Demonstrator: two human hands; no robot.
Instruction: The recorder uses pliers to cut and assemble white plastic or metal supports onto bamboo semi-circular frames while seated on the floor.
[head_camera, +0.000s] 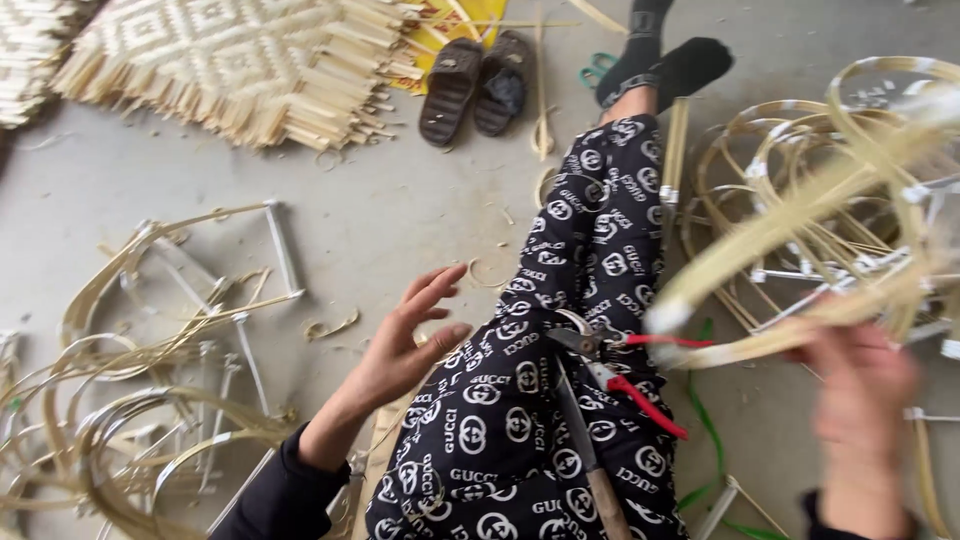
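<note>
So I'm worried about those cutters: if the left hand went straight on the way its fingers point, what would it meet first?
Probably the patterned trouser leg, not the red-handled pliers; the left hand points up-right, though depth is unclear.

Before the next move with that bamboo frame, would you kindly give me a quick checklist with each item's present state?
1. Right hand grips the bamboo frame: ok, though blurred.
2. Left hand free: ok, open above the knee, holding nothing.
3. Pliers within reach: ok, lying on the lap, red handles toward the right hand.
4. Knife safely placed: not ok, loose on the leg.
5. Frame joints sound: cannot tell, motion blur.
6. Finished frames apart: ok, piled on the floor at the left.
</note>
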